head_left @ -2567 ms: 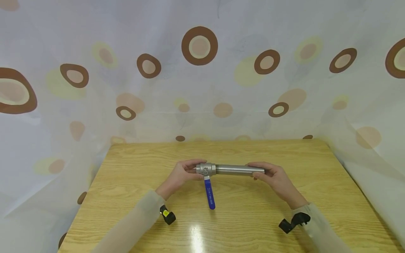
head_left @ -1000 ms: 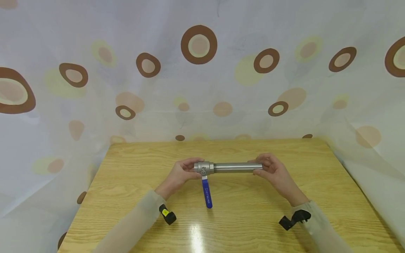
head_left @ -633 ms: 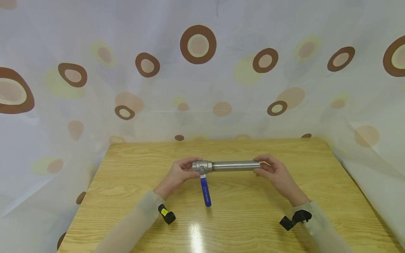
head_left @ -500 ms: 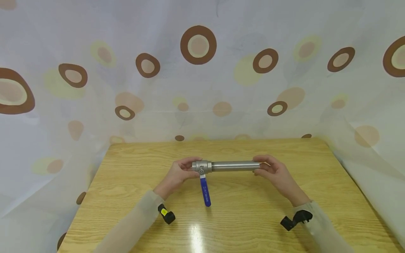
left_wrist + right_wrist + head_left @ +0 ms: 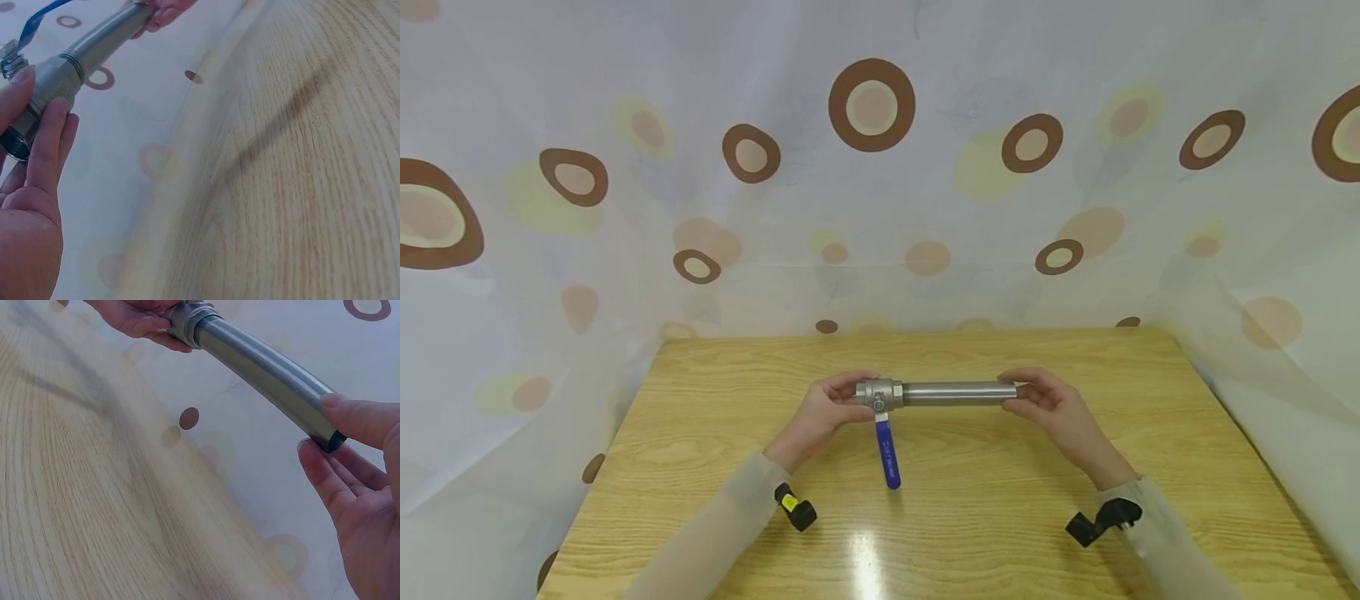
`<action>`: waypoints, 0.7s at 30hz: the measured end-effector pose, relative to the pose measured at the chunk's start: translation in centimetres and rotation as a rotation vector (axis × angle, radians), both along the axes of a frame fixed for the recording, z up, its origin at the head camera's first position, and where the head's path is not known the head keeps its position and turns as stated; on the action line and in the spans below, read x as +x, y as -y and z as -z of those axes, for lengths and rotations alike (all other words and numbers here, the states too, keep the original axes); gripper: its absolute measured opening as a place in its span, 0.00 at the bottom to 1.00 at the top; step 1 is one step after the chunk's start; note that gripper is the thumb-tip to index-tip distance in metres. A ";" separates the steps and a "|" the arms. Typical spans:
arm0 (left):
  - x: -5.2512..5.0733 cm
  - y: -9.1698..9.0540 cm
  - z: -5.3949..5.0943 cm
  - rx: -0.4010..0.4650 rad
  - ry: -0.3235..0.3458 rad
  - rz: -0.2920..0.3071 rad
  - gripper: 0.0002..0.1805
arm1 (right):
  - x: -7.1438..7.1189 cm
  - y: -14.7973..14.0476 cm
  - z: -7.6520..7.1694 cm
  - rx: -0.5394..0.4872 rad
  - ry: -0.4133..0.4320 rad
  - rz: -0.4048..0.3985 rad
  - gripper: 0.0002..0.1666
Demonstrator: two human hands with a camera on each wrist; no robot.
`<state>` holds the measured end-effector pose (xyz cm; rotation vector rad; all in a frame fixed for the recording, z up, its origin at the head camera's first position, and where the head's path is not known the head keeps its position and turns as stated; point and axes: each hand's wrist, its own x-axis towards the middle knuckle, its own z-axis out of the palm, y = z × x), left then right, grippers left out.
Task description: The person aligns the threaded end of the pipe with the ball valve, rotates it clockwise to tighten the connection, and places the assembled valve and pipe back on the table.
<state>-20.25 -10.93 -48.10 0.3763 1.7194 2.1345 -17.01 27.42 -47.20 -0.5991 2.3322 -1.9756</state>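
My left hand [image 5: 820, 414] grips a steel ball valve [image 5: 889, 392] at its left end, thumb in front and fingers behind. From the valve a blue lever handle [image 5: 887, 454] points down toward me. A straight steel pipe [image 5: 958, 393] runs level out of the valve's right end, and a few threads show at the joint in the left wrist view. At the pipe's free end, my right hand [image 5: 1060, 417] pinches the rim between thumb and fingers. In the right wrist view the pipe's open end [image 5: 337, 441] is partly visible. Both parts are held above the tabletop.
A wood-grain table [image 5: 985, 517] lies beneath, with the parts' shadow on it in the left wrist view. Around its back and sides hangs a white sheet [image 5: 925, 200] printed with brown and yellow circles. Small black cameras [image 5: 796, 508] sit on both wrists.
Valve and pipe have moved slightly left and up since the earliest frame. My right fingers have loosened, shifted and settled again on the pipe's end. The last half second shows hardly any motion.
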 end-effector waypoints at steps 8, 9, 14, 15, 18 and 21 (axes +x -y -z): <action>-0.1 0.2 0.0 0.012 -0.007 0.006 0.29 | -0.1 0.2 -0.4 0.014 0.004 0.043 0.22; -0.1 0.2 0.0 0.015 -0.010 0.008 0.29 | -0.1 0.2 -0.4 0.019 0.006 0.050 0.22; -0.1 0.1 -0.2 0.020 -0.011 0.004 0.28 | -0.2 0.0 -0.2 0.003 0.009 0.014 0.24; -0.1 0.1 -0.2 0.020 -0.011 0.002 0.28 | -0.2 0.0 -0.2 -0.007 0.008 -0.001 0.24; 0.0 0.2 -0.2 0.018 -0.008 -0.002 0.29 | -0.2 -0.1 -0.1 -0.025 0.004 -0.026 0.25; 0.0 0.1 -0.2 0.011 -0.003 -0.001 0.29 | -0.2 0.0 0.0 -0.011 -0.005 -0.006 0.23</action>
